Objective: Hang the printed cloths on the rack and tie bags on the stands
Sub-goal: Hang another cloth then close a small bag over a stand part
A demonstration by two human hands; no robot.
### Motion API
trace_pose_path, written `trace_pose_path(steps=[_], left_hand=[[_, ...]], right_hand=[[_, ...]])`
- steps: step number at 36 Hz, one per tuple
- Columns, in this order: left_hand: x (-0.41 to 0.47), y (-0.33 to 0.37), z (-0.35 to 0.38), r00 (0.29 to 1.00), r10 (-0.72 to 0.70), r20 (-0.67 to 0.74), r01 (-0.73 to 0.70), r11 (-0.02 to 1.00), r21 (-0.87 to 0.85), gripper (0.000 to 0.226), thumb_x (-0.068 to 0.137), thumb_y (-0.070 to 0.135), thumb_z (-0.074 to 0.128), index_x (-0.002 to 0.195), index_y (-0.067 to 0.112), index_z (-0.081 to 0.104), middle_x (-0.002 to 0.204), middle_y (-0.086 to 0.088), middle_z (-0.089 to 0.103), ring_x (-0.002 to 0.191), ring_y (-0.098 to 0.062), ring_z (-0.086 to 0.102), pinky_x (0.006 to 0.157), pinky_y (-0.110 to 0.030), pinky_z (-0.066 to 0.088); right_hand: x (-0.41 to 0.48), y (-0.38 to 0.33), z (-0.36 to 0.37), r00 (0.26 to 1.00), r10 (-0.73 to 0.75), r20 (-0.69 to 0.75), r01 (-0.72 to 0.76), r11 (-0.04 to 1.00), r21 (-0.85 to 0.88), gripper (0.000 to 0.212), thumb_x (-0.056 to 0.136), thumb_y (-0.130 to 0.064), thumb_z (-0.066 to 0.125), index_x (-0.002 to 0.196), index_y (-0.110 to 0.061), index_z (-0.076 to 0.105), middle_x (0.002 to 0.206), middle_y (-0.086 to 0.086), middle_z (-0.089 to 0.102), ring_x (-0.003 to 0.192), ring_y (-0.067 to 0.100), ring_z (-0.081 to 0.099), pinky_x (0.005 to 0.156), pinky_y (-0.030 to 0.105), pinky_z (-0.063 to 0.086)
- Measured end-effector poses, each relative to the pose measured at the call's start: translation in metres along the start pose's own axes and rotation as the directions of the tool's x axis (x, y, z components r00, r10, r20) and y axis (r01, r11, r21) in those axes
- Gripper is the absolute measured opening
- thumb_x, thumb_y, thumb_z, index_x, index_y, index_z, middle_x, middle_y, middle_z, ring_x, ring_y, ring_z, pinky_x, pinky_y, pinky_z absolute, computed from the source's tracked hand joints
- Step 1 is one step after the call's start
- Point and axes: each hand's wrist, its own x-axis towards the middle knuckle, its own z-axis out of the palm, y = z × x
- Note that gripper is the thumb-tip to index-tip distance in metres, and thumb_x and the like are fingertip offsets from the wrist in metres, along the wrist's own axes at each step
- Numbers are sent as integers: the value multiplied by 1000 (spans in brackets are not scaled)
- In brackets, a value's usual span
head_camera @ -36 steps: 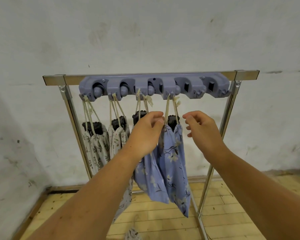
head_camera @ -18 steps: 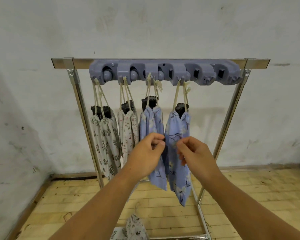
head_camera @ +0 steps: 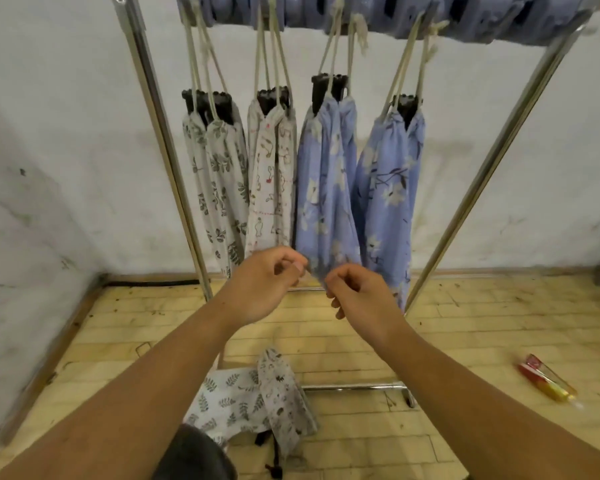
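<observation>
Chrome metal rack (head_camera: 160, 133) against a white wall (head_camera: 49, 133), with a lavender plastic hook bar (head_camera: 465, 15) across the top, partly cut off by the frame edge. Four drawstring bags hang from the bar by cream cords, each with a black gathered top. Left to right:
- white bag with grey leaf print (head_camera: 215, 174)
- white bag with small cartoon print (head_camera: 271, 168)
- first blue floral bag (head_camera: 326, 188)
- second blue floral bag (head_camera: 388, 188)

The bags hang side by side. The two white ones touch, and so do the two middle ones.

Left grip (head_camera: 267, 282) is narrow, thumb and forefinger pinched at the bottom left edge of the first blue floral bag. Contact is a bit blurred. Right grip (head_camera: 357, 292) has its fingers curled at the same bag's bottom right corner, and the hem runs behind the knuckles. Both are low, just above the rack's lower bar.

On the wooden plank floor (head_camera: 465, 323), under the forearms, a white leaf-print cloth (head_camera: 229, 400) lies flat. A grey small-print cloth (head_camera: 284, 393) lies over its right edge. A red and yellow item in a clear wrapper (head_camera: 544, 379) lies well apart on the right.
</observation>
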Motion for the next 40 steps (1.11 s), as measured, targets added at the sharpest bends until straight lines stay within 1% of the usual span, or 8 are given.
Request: trace_pose_path(steps=[5, 10, 14, 20, 26, 32, 36, 40], left_hand=[[-5, -31, -8, 997, -45, 67, 46, 999, -16, 17, 107, 26, 54, 109, 24, 71, 101, 6, 76, 91, -7, 72, 91, -32, 57], [-6, -72, -10, 977, -147, 155, 149, 989, 3, 15, 105, 28, 56, 111, 28, 70, 110, 9, 74, 90, -4, 73, 95, -36, 56], [-3, -110, -7, 961, -207, 184, 203, 978, 38, 19, 105, 30, 55, 118, 27, 70, 115, 11, 72, 90, 2, 71, 94, -34, 56], [4, -171, 4, 940, -283, 191, 286, 958, 12, 16, 105, 30, 56, 113, 31, 69, 114, 12, 72, 92, 1, 72, 89, -33, 57], [6, -228, 29, 922, -339, 189, 348, 938, -14, 17, 106, 28, 54, 114, 27, 69, 111, 10, 73, 86, 1, 72, 64, -8, 47], [11, -268, 56, 892, -376, 252, 383, 923, 23, 19, 107, 28, 51, 117, 28, 67, 109, 12, 71, 96, -6, 70, 83, -28, 58], [16, -286, 72, 885, -374, 278, 373, 926, 58, 20, 107, 28, 52, 118, 26, 68, 108, 12, 71, 94, -4, 69, 83, -27, 59], [23, -307, 93, 871, -377, 315, 365, 926, 100, 17, 106, 31, 54, 114, 29, 69, 113, 8, 69, 93, -14, 71, 83, -34, 60]], right_hand=[[3, 30, 22, 995, 102, 21, -102, 995, 1, 15, 102, -19, 62, 90, -15, 71, 76, 0, 67, 66, 13, 59, 63, 33, 53], [8, 67, 44, 987, 152, 49, -148, 986, -76, 17, 98, -21, 65, 82, -18, 72, 70, -4, 69, 62, 9, 61, 66, 41, 56], [11, 96, 60, 976, 200, 85, -188, 974, -129, 19, 97, -26, 66, 79, -23, 71, 71, -4, 69, 64, 10, 62, 72, 47, 59], [16, 134, 79, 952, 271, 140, -221, 930, -295, 16, 99, -31, 62, 86, -27, 71, 83, -3, 74, 80, 18, 68, 79, 41, 59], [22, 184, 102, 936, 316, 153, -220, 868, -446, 13, 99, -34, 63, 90, -28, 69, 84, -5, 72, 80, 16, 69, 79, 41, 62], [28, 226, 118, 879, 416, 232, -227, 795, -563, 11, 102, -34, 59, 93, -31, 66, 88, -9, 70, 82, 12, 68, 76, 30, 59], [31, 247, 123, 862, 439, 255, -213, 768, -603, 14, 103, -33, 58, 91, -34, 64, 86, -9, 69, 80, 10, 66, 75, 29, 57], [33, 269, 130, 845, 471, 256, -234, 753, -615, 13, 103, -33, 58, 91, -33, 63, 86, -7, 67, 78, 10, 63, 69, 23, 52]])
